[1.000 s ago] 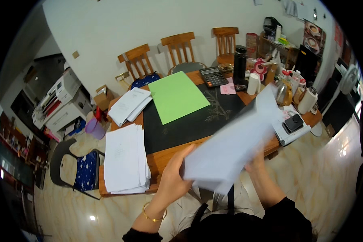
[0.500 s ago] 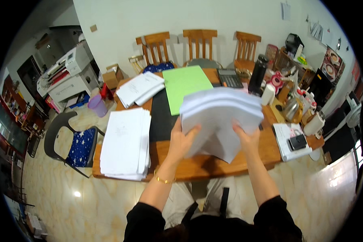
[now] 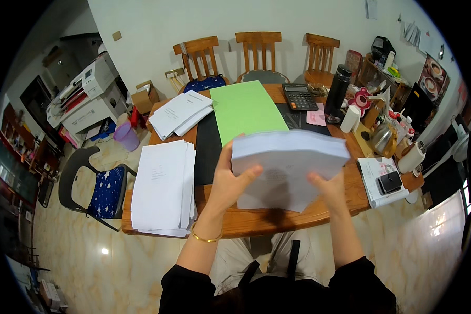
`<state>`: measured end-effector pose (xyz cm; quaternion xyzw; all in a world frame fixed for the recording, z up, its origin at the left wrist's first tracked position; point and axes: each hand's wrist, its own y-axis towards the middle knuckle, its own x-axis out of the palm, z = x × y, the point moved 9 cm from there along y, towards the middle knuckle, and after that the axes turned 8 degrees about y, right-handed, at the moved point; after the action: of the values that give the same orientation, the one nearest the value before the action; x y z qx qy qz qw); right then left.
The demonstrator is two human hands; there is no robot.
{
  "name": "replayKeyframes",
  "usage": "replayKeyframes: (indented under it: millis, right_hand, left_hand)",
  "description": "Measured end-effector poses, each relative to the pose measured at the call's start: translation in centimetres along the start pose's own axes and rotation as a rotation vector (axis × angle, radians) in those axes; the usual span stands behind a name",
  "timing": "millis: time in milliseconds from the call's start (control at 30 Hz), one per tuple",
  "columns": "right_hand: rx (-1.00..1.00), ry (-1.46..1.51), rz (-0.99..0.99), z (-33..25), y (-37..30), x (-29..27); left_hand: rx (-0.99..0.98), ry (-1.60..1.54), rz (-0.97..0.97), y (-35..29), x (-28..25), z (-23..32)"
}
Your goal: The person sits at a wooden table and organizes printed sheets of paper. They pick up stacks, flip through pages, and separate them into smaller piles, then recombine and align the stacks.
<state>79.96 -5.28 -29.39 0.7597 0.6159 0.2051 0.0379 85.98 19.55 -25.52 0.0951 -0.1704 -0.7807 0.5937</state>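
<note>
A thick stack of white paper (image 3: 277, 180) stands tilted above the table's near edge, gripped from both sides. My left hand (image 3: 232, 178) wraps its left edge, thumb on the near face and fingers mostly hidden behind. My right hand (image 3: 329, 186) clasps the right edge in the same way, slightly smeared by motion. To the left lies a second tall pile of white sheets (image 3: 162, 183), its edges uneven. Beyond it rests a smaller paper stack (image 3: 182, 112). A green sheet (image 3: 246, 110) lies flat behind the held stack, which overlaps its near end.
On the wooden table (image 3: 256, 222) are a calculator (image 3: 299, 97), a black flask (image 3: 338, 89), a pink note (image 3: 316, 115), a metal kettle (image 3: 384, 138) and a black box (image 3: 389, 182) on a booklet. A dark chair (image 3: 107, 188) stands left, near a purple bin (image 3: 126, 137).
The held paper has gone from bowed and fanned into separate bundles to a straighter, more even block. Both hands keep their grip. The pink note has come into view.
</note>
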Motion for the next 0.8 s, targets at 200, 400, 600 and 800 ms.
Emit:
replayKeyframes:
  millis: [200,400,600,800]
  right_hand:
    - [-0.017,-0.041,0.091,3.4,-1.3,0.1]
    - [-0.020,0.128,-0.025,0.7,-1.1,-0.7]
    - [-0.063,-0.064,0.024,0.4,0.7,-0.9]
    - [-0.112,0.035,0.041,0.0,0.0,0.8]
  left_hand:
    - [-0.091,0.070,0.069,-1.7,-1.0,-3.3]
    - [-0.011,-0.009,0.040,-2.5,-1.5,-3.9]
    - [0.076,0.101,-0.067,-0.7,-0.4,-0.8]
    - [0.020,0.009,0.073,-1.0,-1.2,-3.0]
